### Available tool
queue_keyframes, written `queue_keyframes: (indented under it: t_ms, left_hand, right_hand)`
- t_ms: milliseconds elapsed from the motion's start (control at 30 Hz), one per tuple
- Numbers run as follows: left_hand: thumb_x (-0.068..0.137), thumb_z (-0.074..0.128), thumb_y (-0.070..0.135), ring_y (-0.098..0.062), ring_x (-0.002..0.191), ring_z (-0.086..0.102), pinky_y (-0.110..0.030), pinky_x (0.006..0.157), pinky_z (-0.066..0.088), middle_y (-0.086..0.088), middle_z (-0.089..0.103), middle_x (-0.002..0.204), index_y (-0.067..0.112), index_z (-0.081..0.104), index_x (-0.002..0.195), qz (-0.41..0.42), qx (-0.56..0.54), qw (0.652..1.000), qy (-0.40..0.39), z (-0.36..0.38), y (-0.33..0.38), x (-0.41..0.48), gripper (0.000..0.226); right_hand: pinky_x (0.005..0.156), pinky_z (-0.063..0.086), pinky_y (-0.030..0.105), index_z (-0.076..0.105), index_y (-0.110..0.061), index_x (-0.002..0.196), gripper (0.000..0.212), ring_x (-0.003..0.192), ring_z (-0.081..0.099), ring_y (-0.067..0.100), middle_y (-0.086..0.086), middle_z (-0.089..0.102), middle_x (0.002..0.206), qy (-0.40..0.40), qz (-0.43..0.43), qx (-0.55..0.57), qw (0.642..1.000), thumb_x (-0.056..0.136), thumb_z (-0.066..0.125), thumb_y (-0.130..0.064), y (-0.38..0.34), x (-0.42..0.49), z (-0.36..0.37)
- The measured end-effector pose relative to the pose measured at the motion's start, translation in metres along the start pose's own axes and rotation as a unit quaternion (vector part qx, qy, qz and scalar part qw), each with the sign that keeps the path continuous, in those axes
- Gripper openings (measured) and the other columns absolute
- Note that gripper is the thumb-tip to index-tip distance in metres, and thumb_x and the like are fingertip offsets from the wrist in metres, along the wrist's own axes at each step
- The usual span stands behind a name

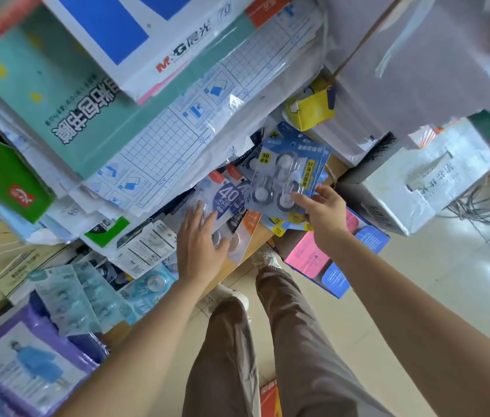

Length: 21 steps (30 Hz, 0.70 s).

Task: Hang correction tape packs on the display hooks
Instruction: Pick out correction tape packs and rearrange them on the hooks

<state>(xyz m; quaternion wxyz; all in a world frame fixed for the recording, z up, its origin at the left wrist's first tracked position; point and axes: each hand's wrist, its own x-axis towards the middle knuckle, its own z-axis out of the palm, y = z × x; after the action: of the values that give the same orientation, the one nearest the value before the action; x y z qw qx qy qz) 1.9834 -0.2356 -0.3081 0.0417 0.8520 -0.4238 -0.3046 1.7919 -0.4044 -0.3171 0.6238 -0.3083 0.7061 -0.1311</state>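
Observation:
My right hand [323, 212] grips a stack of blue correction tape packs [286, 173] by its lower right corner, lifted above the pile. Each pack shows several round white tapes under clear plastic. My left hand [200, 245] lies flat with fingers spread on a pack marked "40" [227, 195] in a heap of mixed packs. More packs, teal and pale blue [93, 293], lie further left on the same surface. No display hooks are visible.
Stacked paper reams and book-cover packs [93, 94] overhang the heap from above. A white box [424, 176] and pink and blue boxes [322, 260] stand to the right. A purple raincoat package [24, 365] lies bottom left. My legs and shoes stand on the tiled floor [418, 281].

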Motion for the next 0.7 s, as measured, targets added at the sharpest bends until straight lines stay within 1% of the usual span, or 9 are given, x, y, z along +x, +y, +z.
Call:
queue_keyframes:
  t_ms: [67, 133, 233, 300, 367, 433, 500, 567, 700]
  left_hand:
    - [0.090, 0.069, 0.028, -0.026, 0.144, 0.038, -0.051, 0.117, 0.035, -0.005, 0.049, 0.151, 0.017, 0.058, 0.137, 0.003, -0.088, 0.996, -0.003, -0.003, 0.008, 0.001, 0.050]
    - [0.091, 0.068, 0.034, -0.016, 0.133, 0.050, -0.044, 0.110, 0.044, 0.004, 0.058, 0.141, 0.021, 0.058, 0.136, -0.021, -0.212, 0.976, -0.041, -0.011, 0.020, 0.003, 0.048]
    - [0.091, 0.073, 0.032, -0.004, 0.117, 0.059, -0.016, 0.094, 0.049, 0.012, 0.060, 0.133, 0.024, 0.054, 0.138, -0.116, -0.399, 0.897, -0.149, -0.025, 0.042, -0.001, 0.051]
    - [0.084, 0.082, 0.026, -0.007, 0.108, 0.067, -0.016, 0.085, 0.054, 0.009, 0.067, 0.125, 0.023, 0.055, 0.132, -0.151, -0.470, 0.849, -0.190, -0.023, 0.052, -0.010, 0.055]
    - [0.064, 0.094, 0.035, -0.008, 0.109, 0.068, -0.026, 0.091, 0.055, 0.006, 0.069, 0.123, 0.023, 0.054, 0.133, -0.160, -0.462, 0.851, -0.191, -0.018, 0.056, -0.024, 0.080]
    - [0.051, 0.099, 0.036, -0.007, 0.107, 0.067, -0.027, 0.091, 0.054, 0.005, 0.069, 0.120, 0.023, 0.051, 0.134, -0.167, -0.446, 0.862, -0.175, -0.016, 0.057, -0.041, 0.096]
    - [0.055, 0.099, 0.025, -0.007, 0.100, 0.070, -0.025, 0.086, 0.056, 0.003, 0.071, 0.112, 0.023, 0.053, 0.128, -0.177, -0.445, 0.865, -0.150, -0.021, 0.057, -0.058, 0.087]
    - [0.065, 0.094, 0.013, -0.003, 0.093, 0.071, -0.018, 0.077, 0.055, 0.005, 0.074, 0.105, 0.023, 0.058, 0.119, -0.188, -0.448, 0.865, -0.125, -0.036, 0.059, -0.074, 0.066]
    - [0.074, 0.086, 0.003, -0.008, 0.088, 0.073, -0.019, 0.074, 0.055, 0.003, 0.078, 0.095, 0.013, 0.067, 0.107, -0.200, -0.483, 0.848, -0.092, -0.074, 0.052, -0.099, 0.040]
  right_hand:
    - [0.065, 0.057, 0.040, 0.063, -0.006, 0.107, 0.041, 0.077, 0.070, 0.028, 0.019, 0.073, 0.100, -0.054, 0.012, 0.023, 0.998, 0.074, 0.085, -0.012, 0.009, -0.010, -0.018]
    - [0.069, 0.060, 0.042, 0.065, -0.007, 0.104, 0.030, 0.083, 0.071, 0.031, 0.019, 0.073, 0.103, -0.109, 0.028, 0.046, 0.993, 0.078, 0.079, -0.004, 0.016, -0.025, -0.034]
    - [0.068, 0.063, 0.040, 0.064, -0.001, 0.112, 0.043, 0.086, 0.072, 0.033, 0.021, 0.072, 0.110, -0.167, 0.062, 0.080, 0.981, 0.072, 0.079, -0.007, 0.025, -0.047, -0.051]
    - [0.063, 0.062, 0.038, 0.063, 0.001, 0.117, 0.048, 0.084, 0.072, 0.033, 0.020, 0.072, 0.110, -0.191, 0.062, 0.086, 0.976, 0.071, 0.077, -0.005, 0.029, -0.060, -0.056]
    - [0.069, 0.062, 0.042, 0.062, 0.002, 0.119, 0.051, 0.089, 0.071, 0.035, 0.022, 0.072, 0.112, -0.205, 0.060, 0.094, 0.972, 0.071, 0.078, -0.005, 0.034, -0.070, -0.056]
    - [0.079, 0.061, 0.045, 0.064, 0.001, 0.118, 0.058, 0.094, 0.070, 0.035, 0.023, 0.071, 0.115, -0.218, 0.048, 0.100, 0.970, 0.066, 0.085, -0.013, 0.035, -0.082, -0.054]
    - [0.081, 0.060, 0.043, 0.067, -0.001, 0.114, 0.063, 0.096, 0.070, 0.033, 0.023, 0.069, 0.117, -0.227, 0.028, 0.092, 0.969, 0.060, 0.092, -0.023, 0.032, -0.096, -0.052]
    - [0.078, 0.059, 0.042, 0.063, 0.002, 0.116, 0.065, 0.096, 0.069, 0.032, 0.023, 0.067, 0.118, -0.235, 0.028, 0.098, 0.967, 0.064, 0.090, -0.024, 0.026, -0.112, -0.048]
    - [0.072, 0.059, 0.043, 0.062, -0.006, 0.120, 0.035, 0.090, 0.069, 0.030, 0.017, 0.068, 0.115, -0.231, 0.060, 0.120, 0.964, 0.087, 0.071, -0.013, 0.009, -0.142, -0.043]
